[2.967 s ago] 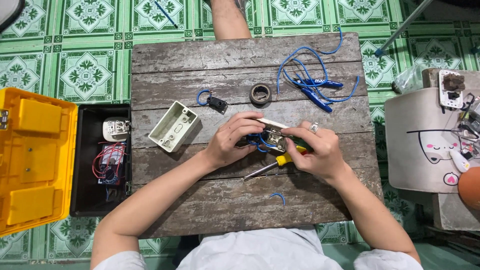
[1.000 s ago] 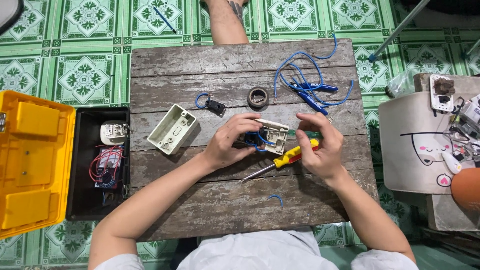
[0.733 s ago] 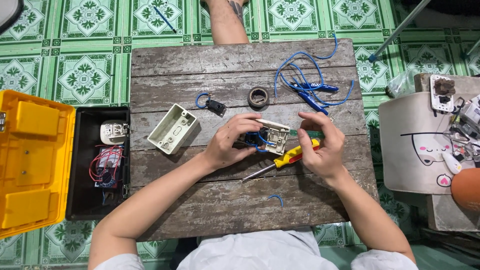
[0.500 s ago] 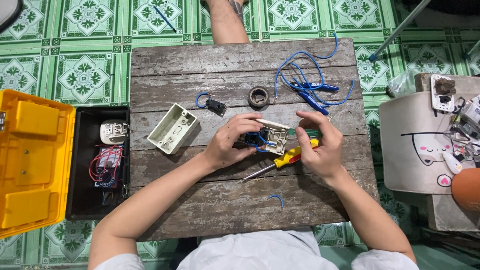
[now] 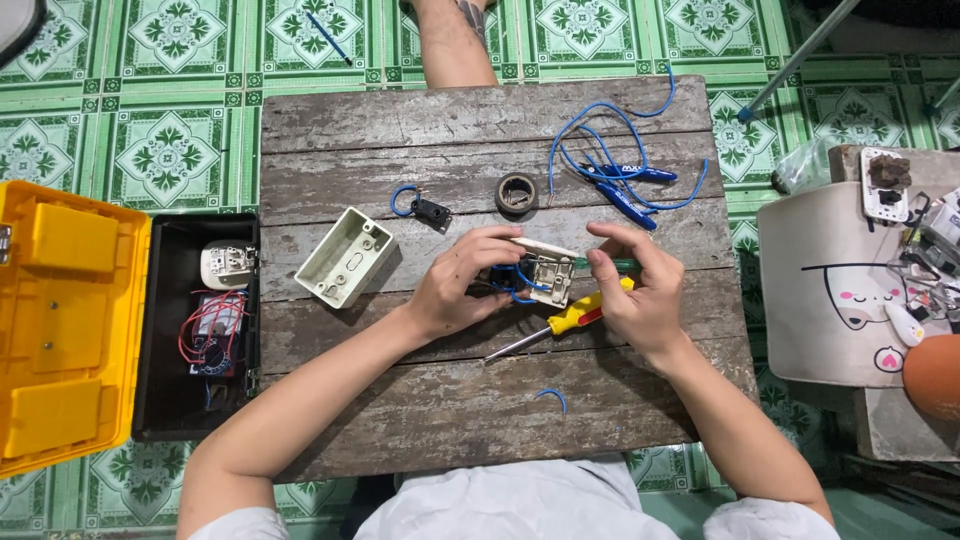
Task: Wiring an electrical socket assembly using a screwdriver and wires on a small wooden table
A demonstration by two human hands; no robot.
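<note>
My left hand (image 5: pixel 462 280) grips a cream switch plate (image 5: pixel 548 276) with blue wires behind it, near the middle of the wooden table (image 5: pixel 400 410). My right hand (image 5: pixel 638 290) holds a green-handled screwdriver (image 5: pixel 612 265) whose tip points left into the plate. A second screwdriver with a yellow and red handle (image 5: pixel 570 318) lies on the boards just under both hands. To the left of my left hand a cream wall box (image 5: pixel 345 257) lies open side up.
A roll of dark tape (image 5: pixel 516 193), a small black part with a blue wire loop (image 5: pixel 428 209), and blue pliers in tangled blue wire (image 5: pixel 620 175) lie at the back. An open yellow toolbox (image 5: pixel 70 320) sits left. Someone's leg (image 5: pixel 452 40) is beyond the table.
My right hand lifted off the plate, regripped the green-handled screwdriver and now turns it at the plate's right side. My left hand has kept its hold.
</note>
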